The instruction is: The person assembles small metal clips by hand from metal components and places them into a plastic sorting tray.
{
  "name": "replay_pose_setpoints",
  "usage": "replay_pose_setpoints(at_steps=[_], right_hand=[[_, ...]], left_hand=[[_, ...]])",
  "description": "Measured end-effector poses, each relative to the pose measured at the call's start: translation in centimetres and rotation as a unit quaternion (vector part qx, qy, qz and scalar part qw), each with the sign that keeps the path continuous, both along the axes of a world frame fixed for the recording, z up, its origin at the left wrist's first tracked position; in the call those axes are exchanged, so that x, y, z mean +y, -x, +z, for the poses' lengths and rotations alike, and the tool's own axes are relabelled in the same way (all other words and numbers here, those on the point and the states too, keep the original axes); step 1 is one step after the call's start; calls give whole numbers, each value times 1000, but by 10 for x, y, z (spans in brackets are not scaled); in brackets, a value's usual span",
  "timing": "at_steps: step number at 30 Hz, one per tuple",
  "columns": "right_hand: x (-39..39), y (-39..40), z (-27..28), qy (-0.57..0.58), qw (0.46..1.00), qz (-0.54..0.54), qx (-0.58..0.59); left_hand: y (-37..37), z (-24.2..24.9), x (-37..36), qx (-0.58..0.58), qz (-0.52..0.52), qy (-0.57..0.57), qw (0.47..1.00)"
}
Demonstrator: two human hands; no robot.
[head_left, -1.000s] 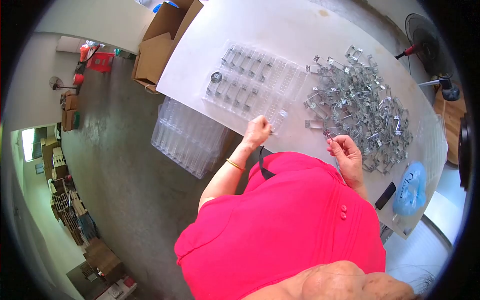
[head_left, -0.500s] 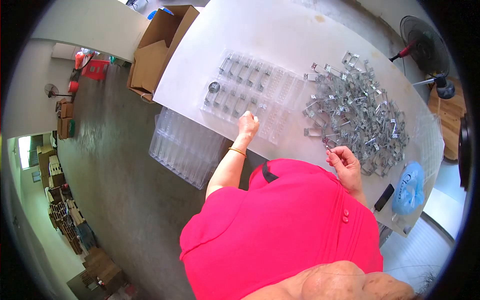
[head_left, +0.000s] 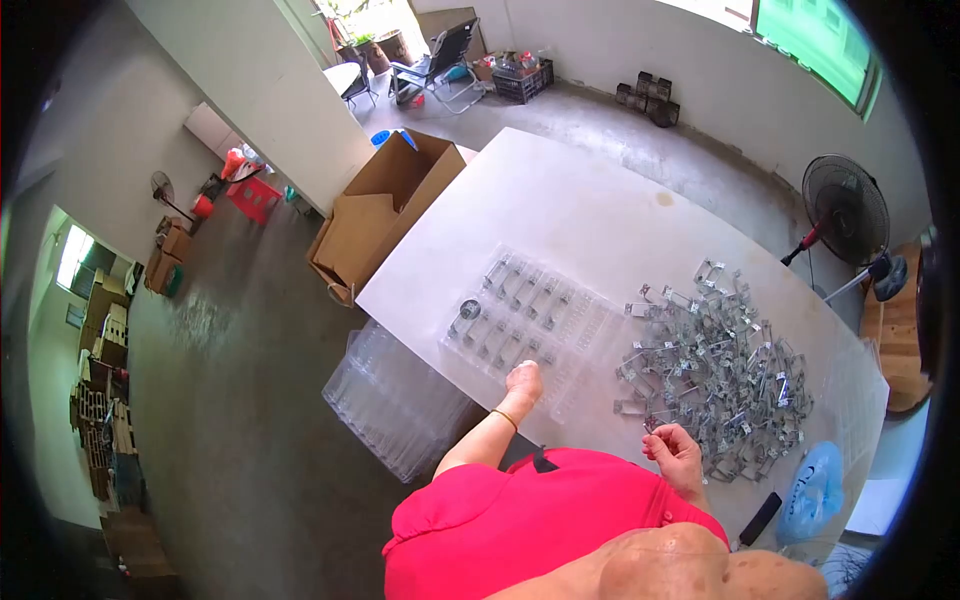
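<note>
My left hand (head_left: pixel 524 384), wearing a yellow bangle, is closed at the near edge of a clear plastic tray (head_left: pixel 572 345). A small metal bracket seems to be at its fingertips, partly hidden by them. Rows of metal brackets (head_left: pixel 512 283) lie in the left part of the tray; the right part shows bare moulded slots. A round dark object (head_left: pixel 470 309) sits at the tray's left end. My right hand (head_left: pixel 676 456) is pinched near the edge of a heap of loose metal brackets (head_left: pixel 715 370), with the end of one bracket at its fingertips.
The white table (head_left: pixel 600 200) carries a blue plastic bag (head_left: pixel 812 490) and a black phone-like object (head_left: pixel 761 518) at right. Stacked clear trays (head_left: pixel 395 405) stand below the table's left edge. An open cardboard box (head_left: pixel 385 210) is beyond them; a fan (head_left: pixel 846 210) stands at right.
The camera view has tilted up, showing more of the room beyond the table. My left hand stays at the tray and my right hand beside the heap.
</note>
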State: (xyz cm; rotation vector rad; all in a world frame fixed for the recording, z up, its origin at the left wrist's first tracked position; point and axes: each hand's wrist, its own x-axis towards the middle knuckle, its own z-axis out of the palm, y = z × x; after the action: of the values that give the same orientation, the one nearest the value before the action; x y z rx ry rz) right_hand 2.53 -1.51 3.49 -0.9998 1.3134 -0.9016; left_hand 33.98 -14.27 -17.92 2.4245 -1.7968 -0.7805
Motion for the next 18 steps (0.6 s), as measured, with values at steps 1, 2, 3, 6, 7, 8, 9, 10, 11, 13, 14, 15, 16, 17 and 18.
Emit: replay_pose_setpoints(at_steps=[1,2,3,6,7,8,9,10,11,13,14,15,16,17,18], right_hand=[[1,0,-1,0,1000,-4,-14],[3,0,-2,0,1000,-9,-28],[3,0,-2,0,1000,-10,-30],[8,2,-2,-2,1000,-13,-25],[9,3,-4,-2,1000,-11,-24],[9,5,-5,-2,1000,-9,-23],[10,6,-4,-3,1000,-10,-23],[11,6,-2,-6,1000,-10,-22],[13,7,-1,-9,1000,-10,-22],[15,9,-1,-9,1000,-14,-22],[16,10,-1,-9,1000,-15,-23],[16,11,-1,-9,1000,-18,-23],[16,11,-2,13,999,-34,-26],[17,11,-3,33,998,-49,-28],[17,9,0,31,998,-48,-30]], left_hand=[[0,-3,0,-7,5,4,1000],[0,-7,0,-14,11,7,1000],[-1,-5,0,-16,10,7,1000],[1,6,3,-29,-35,2,999],[3,14,4,-41,-62,-7,997],[4,20,4,-52,-88,-17,995],[5,18,4,-52,-89,-17,995],[5,14,5,-55,-93,-20,994],[5,11,5,-58,-98,-23,993],[5,5,5,-48,-89,-13,995],[6,2,4,-38,-79,-3,996],[11,8,3,-39,-81,-3,996],[20,21,4,-25,-83,48,995],[28,34,7,-12,-84,98,992],[38,42,8,-14,-84,96,992]])
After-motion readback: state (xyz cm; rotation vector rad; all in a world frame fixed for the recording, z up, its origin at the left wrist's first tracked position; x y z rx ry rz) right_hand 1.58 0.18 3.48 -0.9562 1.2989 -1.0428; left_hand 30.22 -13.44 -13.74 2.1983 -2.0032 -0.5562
